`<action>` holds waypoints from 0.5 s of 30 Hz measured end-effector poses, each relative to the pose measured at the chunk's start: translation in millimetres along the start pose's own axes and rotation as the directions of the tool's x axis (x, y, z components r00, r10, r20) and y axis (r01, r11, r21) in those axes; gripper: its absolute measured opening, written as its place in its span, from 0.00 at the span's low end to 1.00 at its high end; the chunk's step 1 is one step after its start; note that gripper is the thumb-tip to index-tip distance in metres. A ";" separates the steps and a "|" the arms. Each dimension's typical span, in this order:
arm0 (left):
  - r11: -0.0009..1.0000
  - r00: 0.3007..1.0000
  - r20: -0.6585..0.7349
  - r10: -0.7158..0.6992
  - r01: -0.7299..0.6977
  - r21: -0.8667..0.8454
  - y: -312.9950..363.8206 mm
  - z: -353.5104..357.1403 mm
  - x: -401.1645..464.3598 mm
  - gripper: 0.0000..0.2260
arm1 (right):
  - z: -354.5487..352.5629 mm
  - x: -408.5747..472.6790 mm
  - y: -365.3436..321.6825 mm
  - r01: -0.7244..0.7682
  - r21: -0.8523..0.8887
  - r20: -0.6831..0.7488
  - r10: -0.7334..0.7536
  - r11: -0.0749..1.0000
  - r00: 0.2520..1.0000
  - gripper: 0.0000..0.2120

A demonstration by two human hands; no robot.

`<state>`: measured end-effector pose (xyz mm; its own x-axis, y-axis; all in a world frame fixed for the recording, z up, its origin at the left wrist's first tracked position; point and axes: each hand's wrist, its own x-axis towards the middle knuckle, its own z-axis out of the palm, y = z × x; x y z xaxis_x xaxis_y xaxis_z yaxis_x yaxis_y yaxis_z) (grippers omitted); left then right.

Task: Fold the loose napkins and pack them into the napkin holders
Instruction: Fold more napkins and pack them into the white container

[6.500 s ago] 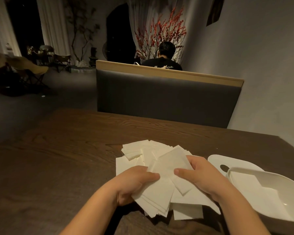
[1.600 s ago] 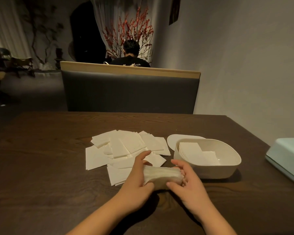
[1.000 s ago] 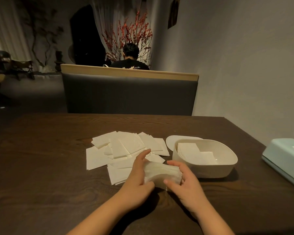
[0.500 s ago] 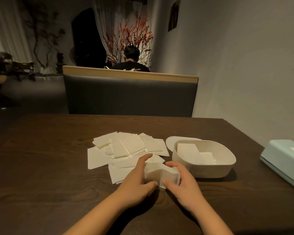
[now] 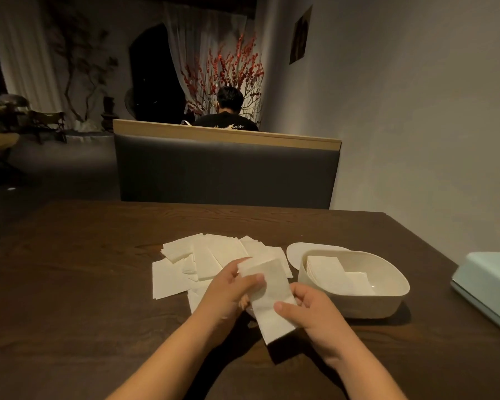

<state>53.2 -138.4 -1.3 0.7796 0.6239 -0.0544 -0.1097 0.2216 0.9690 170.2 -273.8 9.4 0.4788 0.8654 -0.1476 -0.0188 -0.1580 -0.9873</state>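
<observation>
Your left hand (image 5: 228, 287) has its fingers (image 5: 253, 280) curled round the upper end of a stack of folded napkins (image 5: 272, 298), thumb lying across the top face. Your right hand (image 5: 315, 319) pinches the stack's lower right side, thumb on top and the other fingers tucked underneath. Between them the stack is held tilted above the worktop (image 5: 70, 298), its long axis running from upper left to lower right, and its near corner hangs over a dark shadow on the wood.

Just behind and left of your hands, the loose napkins (image 5: 208, 255) lie scattered in an overlapping heap, flat on the worktop. Just right of the stack stands a white napkin holder (image 5: 358, 304), an open rounded tub with a few napkins already lying flat inside it, towards its far left. A flat white lid (image 5: 295, 254) lies behind the tub, touching or slightly under its far rim. Well to the right, at the worktop's edge, sits a pale blue napkin holder (image 5: 485, 284) with its cover on.

Beyond the worktop is a grey padded bench back (image 5: 225, 171) with a wooden top rail, and behind it a person (image 5: 225, 111) in a dark shirt sits facing away, in front of red-berried branches (image 5: 223, 70).
</observation>
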 end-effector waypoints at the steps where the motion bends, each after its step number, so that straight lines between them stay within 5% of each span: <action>1: 0.998 0.999 0.042 -0.001 0.003 -0.059 1.4 0.4 1.6 0.31 | 2.8 2.4 -1.8 -0.008 0.144 0.005 0.007 0.990 1.000 0.13; 4: 0.969 0.981 0.165 -0.103 0.136 -0.206 4.1 0.1 4.5 0.32 | 11.3 13.1 -4.9 -0.009 0.306 0.011 0.005 0.952 1.000 0.14; 8: 0.954 0.966 0.215 -0.145 0.194 -0.229 5.5 -0.4 15.8 0.18 | 22.3 28.9 -4.3 -0.038 0.183 0.025 0.034 0.982 0.999 0.15; 12: 0.916 0.968 0.115 -0.221 0.246 -0.315 3.2 -5.6 24.9 0.17 | 25.0 39.1 -6.3 0.039 -0.253 -0.141 -0.077 0.967 0.987 0.03; 15: 0.885 0.958 0.075 -0.277 0.284 -0.368 5.1 -10.2 25.3 0.20 | 23.1 43.2 -9.1 0.140 -0.634 -0.302 -0.410 0.761 0.861 0.08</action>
<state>66.2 -113.8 -0.2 0.8233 0.4803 -0.3023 -0.1024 0.6497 0.7533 170.8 -223.9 10.6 0.6847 0.6661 0.2958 0.6092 -0.3004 -0.7339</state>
